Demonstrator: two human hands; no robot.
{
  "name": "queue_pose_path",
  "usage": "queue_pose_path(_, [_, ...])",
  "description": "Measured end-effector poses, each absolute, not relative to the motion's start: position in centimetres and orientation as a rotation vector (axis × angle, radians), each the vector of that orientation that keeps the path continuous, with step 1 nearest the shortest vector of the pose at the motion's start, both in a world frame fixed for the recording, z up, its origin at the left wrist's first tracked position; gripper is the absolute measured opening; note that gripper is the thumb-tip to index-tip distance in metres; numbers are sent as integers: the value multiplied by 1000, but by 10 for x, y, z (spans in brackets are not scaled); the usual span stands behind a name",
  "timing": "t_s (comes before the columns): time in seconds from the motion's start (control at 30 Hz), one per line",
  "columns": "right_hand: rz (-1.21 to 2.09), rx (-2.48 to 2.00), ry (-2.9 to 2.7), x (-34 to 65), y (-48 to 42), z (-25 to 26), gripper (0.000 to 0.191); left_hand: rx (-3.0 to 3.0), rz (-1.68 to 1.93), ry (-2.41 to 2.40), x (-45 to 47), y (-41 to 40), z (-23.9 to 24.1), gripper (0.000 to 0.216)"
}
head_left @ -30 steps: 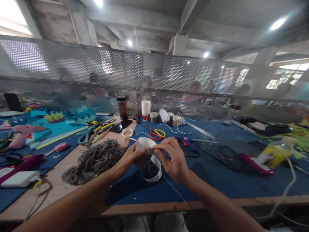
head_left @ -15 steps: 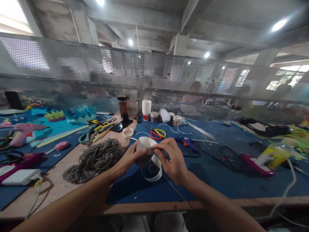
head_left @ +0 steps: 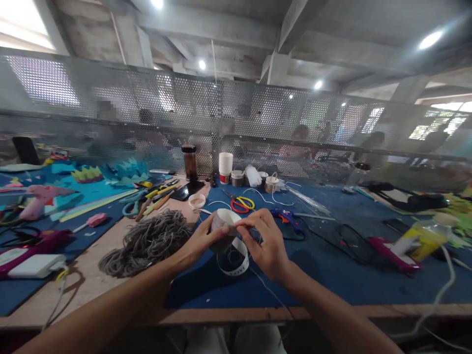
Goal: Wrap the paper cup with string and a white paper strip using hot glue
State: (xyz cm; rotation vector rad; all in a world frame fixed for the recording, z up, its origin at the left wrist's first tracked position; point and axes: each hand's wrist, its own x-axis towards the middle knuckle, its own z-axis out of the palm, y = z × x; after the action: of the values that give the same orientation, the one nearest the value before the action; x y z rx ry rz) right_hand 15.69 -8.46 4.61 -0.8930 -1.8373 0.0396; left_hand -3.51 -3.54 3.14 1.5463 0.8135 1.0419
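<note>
Above the blue mat (head_left: 324, 280), still grips cup (head_left: 226, 216) in left hand (head_left: 201, 240), pinches its rim with right hand (head_left: 266, 247), apparently mid-step.

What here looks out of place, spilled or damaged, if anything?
I see no spill or damage. The untidiest thing is the gray cord, heaped in a loose tangle beside the left arm. A printed white ribbon curls loosely below the cup in the left hand, which seems ordinary mid-work.
</note>
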Motion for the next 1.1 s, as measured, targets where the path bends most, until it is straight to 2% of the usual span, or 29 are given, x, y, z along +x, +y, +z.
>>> queue_pose_path(0.27, [-151,-872,-1895,153,-82,39,17,1558,1058,866,-34,-35,32,42])
queue_pose_path(0.67, [21,-937,-1864,149,-84,42,9,1622,1062,896,-35,-35,27,40])
queue_pose_path(0.83, [90,-974,-1837,150,-83,43,9,1559,962,791,-36,-29,21,54])
queue_pose_path(1.1, [-207,-938,-1887,148,-85,40,11,1583,956,753,-33,-30,22,54])
